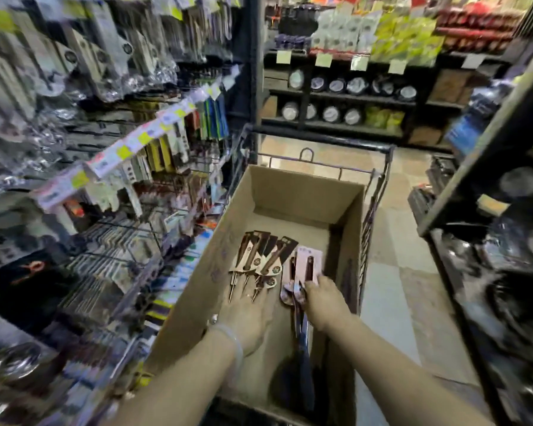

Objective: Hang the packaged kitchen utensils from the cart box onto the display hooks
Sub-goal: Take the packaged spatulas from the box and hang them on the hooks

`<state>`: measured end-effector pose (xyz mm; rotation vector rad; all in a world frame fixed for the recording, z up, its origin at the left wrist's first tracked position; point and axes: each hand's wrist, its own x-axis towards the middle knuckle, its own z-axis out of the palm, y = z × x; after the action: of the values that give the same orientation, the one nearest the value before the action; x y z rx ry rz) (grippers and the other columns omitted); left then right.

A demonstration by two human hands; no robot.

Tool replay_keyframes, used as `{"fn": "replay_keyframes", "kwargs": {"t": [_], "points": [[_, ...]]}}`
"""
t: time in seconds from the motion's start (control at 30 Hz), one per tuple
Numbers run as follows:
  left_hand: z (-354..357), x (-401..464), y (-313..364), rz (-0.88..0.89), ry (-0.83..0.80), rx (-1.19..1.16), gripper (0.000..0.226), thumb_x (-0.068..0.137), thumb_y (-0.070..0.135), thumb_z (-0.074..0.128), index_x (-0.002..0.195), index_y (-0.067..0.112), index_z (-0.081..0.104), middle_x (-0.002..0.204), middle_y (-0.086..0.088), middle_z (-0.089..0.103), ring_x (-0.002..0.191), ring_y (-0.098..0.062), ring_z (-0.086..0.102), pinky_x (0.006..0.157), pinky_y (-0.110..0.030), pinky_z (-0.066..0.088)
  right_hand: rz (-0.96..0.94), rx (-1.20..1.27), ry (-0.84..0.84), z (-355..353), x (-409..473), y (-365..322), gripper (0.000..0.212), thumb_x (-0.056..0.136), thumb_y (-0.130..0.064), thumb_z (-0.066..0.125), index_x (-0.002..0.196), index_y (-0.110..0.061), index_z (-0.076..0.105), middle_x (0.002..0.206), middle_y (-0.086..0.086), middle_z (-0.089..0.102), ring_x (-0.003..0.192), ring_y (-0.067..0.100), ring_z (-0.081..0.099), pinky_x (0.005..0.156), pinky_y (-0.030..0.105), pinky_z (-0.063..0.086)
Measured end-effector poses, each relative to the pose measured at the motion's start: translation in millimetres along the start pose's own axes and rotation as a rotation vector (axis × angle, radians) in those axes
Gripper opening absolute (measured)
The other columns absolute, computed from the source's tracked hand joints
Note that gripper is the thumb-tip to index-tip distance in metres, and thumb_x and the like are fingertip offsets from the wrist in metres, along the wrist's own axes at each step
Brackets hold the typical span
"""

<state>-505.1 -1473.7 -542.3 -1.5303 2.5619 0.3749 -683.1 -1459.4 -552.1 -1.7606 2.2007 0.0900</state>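
Now my right hand (pixel 322 298) pinches, I think, the pink card pack (pixel 308 262) low in the brown cardboard box (pixel 290 192); my left hand (pixel 246 318) lies flat, fingers straight. I should lift 1 pack slowly.

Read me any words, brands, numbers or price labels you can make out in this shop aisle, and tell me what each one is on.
No text reads legibly here.
White and yellow price tags along the left display rail: printed, but blurred.
Pale shelf labels on the dark back shelving: too small.
Brown and black header cards of the packaged utensils in the cardboard box: round emblems only, unreadable.
Pink utensil card: unreadable.
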Motion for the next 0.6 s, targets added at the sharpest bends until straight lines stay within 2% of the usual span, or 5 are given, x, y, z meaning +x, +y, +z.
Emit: {"fn": "replay_keyframes", "kwargs": {"t": [0.1, 0.17, 0.4, 0.6], "points": [[16.6, 17.4, 6.0, 0.015, -0.065, -0.034, 0.061, 0.093, 0.041, 0.034, 0.145, 0.028, 0.006, 0.157, -0.011, -0.001, 0.144, -0.027, -0.009, 0.116, -0.046, -0.001, 0.086, 0.18, -0.158, 21.8, 12.6, 5.3, 0.055, 0.086, -0.014, 0.051, 0.139, -0.011, 0.034, 0.147, 0.016, 0.025, 0.131, 0.037, 0.034, 0.107, 0.039, 0.036], [24.5, 28.2, 7.2, 0.025, -0.103, -0.037, 0.064, 0.093, 0.037, 0.037, 0.146, 0.024, 0.003, 0.157, -0.012, -0.001, 0.144, -0.028, -0.007, 0.117, -0.045, 0.0, 0.163, 0.277, -0.215, 37.5, 21.4, 5.5, 0.057, 0.089, -0.018, 0.05, 0.142, -0.013, 0.029, 0.146, 0.017, 0.025, 0.132, 0.037, 0.035, 0.107, 0.039, 0.035], [50.3, 80.2, -1.6, 0.073, -0.211, -0.046, 0.063, 0.093, 0.035, 0.04, 0.145, 0.017, 0.011, 0.156, -0.013, -0.002, 0.144, -0.03, -0.003, 0.119, -0.043, 0.003, 0.45, 0.476, -0.265, 81.9, 59.0, 13.0, 0.048, 0.093, -0.029, 0.049, 0.133, -0.006, 0.036, 0.136, 0.02, 0.04, 0.126, 0.037, 0.042, 0.104, 0.037, 0.036], [86.0, 110.6, -11.6, 0.083, -0.281, -0.068, 0.057, 0.09, 0.034, 0.042, 0.141, 0.015, 0.024, 0.153, -0.018, 0.014, 0.141, -0.032, 0.013, 0.119, -0.041, 0.007, 0.663, 0.653, -0.269, 109.4, 86.3, 18.8, 0.047, 0.09, -0.023, 0.054, 0.13, -0.003, 0.042, 0.133, 0.019, 0.05, 0.12, 0.033, 0.052, 0.092, 0.033, 0.044]]}}
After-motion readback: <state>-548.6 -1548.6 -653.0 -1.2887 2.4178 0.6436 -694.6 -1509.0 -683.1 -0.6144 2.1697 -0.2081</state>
